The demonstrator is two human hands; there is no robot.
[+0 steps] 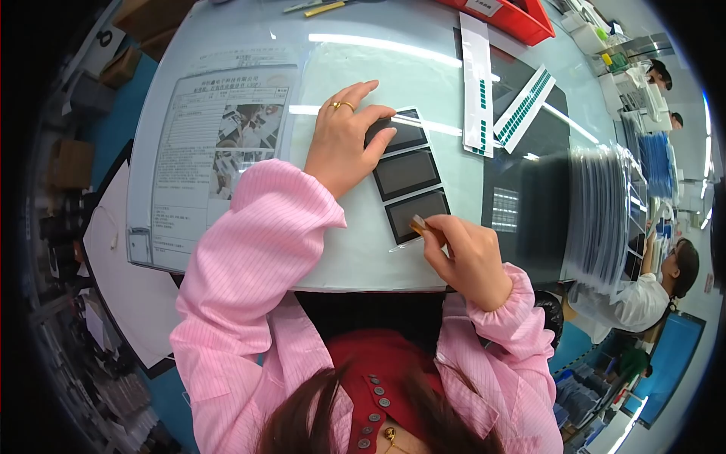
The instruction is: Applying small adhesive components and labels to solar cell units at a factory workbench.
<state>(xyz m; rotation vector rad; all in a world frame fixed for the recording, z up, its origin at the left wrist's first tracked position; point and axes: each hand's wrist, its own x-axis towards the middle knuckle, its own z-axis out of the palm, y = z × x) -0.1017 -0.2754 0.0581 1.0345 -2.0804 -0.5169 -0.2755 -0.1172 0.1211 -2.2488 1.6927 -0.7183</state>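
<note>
A strip of three dark rectangular panels [407, 175] with pale borders lies on the table in front of me. At its upper end my left hand [342, 136] rests with fingers spread, the thumb and forefinger touching the top panel. Over the lowest panel, my right hand [470, 253] pinches a small amber-coloured flat piece [417, 225]. The piece's tip is at that panel's surface; I cannot make out its exact kind. Clear film seems to stick out at the strip's lower edge.
Left of the strip, a printed sheet with photos [219, 159] lies under clear covering. To the right are white strips with green pieces [476, 91], a dark mat [522, 219] and stacked clear sheets [597, 212]. A red bin [529, 26] stands at the back. Other people sit farther right.
</note>
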